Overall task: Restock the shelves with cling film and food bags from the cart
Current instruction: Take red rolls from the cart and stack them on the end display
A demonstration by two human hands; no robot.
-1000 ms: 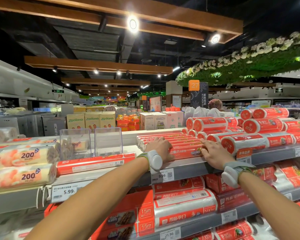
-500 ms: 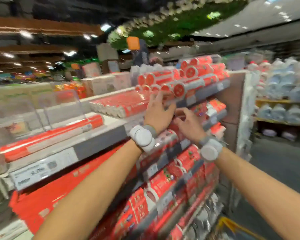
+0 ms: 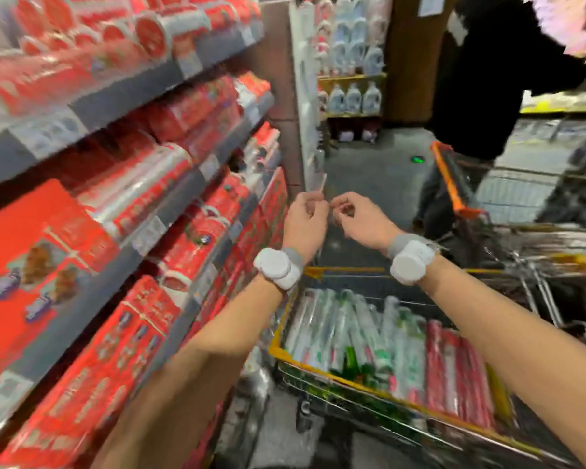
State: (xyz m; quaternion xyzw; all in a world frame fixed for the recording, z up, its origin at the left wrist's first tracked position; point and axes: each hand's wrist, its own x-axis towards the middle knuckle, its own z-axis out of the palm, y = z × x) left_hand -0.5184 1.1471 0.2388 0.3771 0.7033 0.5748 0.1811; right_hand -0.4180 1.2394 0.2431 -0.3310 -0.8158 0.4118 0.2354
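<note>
Both hands are raised between the shelves (image 3: pixel 190 184) and the cart (image 3: pixel 274 348). Right hand (image 3: pixel 359 221) loosely curled, empty. Left hand (image 3: pixel 305 218) curled, too blurred to tell if it pinches anything. Slick, film-wrapped green-white rolls (image 3: pixel 345 330) lie by the cart's left rim, red rolls (image 3: pixel 454 367) toward its right. Best to grasp one mid-length; the wrap looks slippery.

Supermarket aisle. Tiered grey shelves (image 3: pixel 132 96) on left, crammed with red boxes (image 3: pixel 24 238) and wrapped rolls (image 3: pixel 149 37), same goods repeated in rows. Price labels (image 3: pixel 49 132) along shelf edges. Yellow-rimmed wire shopping cart (image 3: pixel 275 350) loaded with green and red rolls (image 3: pixel 345 330). Bottles (image 3: pixel 352 96) ranked on far shelving. Second cart (image 3: pixel 449 179), orange handle, nearby.
</note>
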